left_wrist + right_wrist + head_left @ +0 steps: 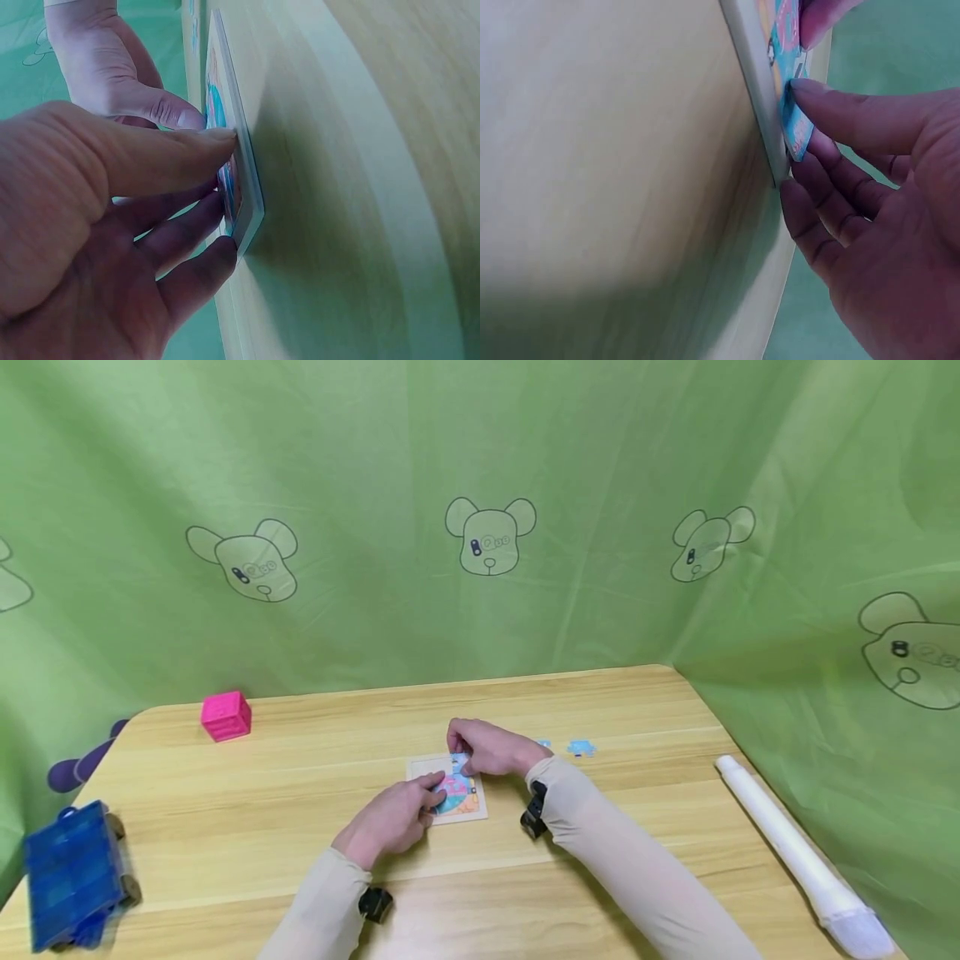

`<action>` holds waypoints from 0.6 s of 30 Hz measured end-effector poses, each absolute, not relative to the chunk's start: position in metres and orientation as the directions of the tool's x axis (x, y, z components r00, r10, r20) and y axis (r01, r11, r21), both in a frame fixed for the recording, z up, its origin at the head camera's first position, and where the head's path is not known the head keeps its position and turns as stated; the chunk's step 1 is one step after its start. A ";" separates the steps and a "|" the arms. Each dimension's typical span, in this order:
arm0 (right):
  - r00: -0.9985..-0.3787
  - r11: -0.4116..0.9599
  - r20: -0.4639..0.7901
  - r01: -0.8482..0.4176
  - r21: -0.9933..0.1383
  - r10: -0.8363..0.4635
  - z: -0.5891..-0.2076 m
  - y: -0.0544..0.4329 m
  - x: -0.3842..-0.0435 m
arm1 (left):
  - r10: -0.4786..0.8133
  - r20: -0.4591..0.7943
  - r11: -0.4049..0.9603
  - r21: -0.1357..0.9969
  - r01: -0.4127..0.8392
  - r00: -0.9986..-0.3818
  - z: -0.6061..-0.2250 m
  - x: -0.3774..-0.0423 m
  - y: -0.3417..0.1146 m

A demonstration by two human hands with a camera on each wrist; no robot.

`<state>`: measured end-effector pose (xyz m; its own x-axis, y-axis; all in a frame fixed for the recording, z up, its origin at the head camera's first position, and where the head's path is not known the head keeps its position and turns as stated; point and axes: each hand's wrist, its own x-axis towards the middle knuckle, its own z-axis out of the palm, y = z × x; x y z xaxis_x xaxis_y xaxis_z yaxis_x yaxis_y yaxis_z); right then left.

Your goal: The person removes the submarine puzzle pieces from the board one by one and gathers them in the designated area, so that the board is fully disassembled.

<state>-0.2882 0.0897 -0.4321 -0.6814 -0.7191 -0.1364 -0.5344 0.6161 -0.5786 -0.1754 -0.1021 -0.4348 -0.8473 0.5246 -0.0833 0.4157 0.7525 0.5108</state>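
Observation:
A square jigsaw puzzle board [422, 767] with a pale frame lies on the wooden table, partly filled with blue, pink and orange pieces. My left hand [397, 817] rests at its left side, fingertips on the picture; in the left wrist view the thumb [191, 150] touches by the near edge. From the far right corner, my right hand [491, 747] pinches a light-blue puzzle piece [799, 133] between thumb and fingers. That piece sits tilted at the frame's corner in the right wrist view. Part of the picture is hidden under the hands.
Loose blue puzzle pieces [581, 747] lie right of the board, one partly behind the right wrist. A pink cube [227, 717] stands at the back left, a blue wheeled toy [75, 872] at the left edge. A white tube [795, 843] lies along the right edge.

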 end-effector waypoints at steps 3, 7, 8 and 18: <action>-0.697 0.621 -0.134 -0.516 -0.590 -0.705 -0.431 0.090 -0.288 | 0.524 -0.085 0.753 0.510 0.415 -0.847 -0.435 -0.176 -0.102; -0.706 0.635 -0.127 -0.526 -0.565 -0.697 -0.431 0.090 -0.290 | 0.515 -0.078 0.756 0.511 0.409 -0.854 -0.436 -0.176 -0.102; -0.704 0.634 -0.123 -0.533 -0.560 -0.700 -0.430 0.090 -0.290 | 0.512 -0.076 0.756 0.513 0.407 -0.856 -0.435 -0.176 -0.103; -0.683 0.541 -0.043 -0.536 -0.648 -0.729 -0.430 0.096 -0.288 | 0.509 -0.071 0.752 0.521 0.403 -0.858 -0.436 -0.176 -0.103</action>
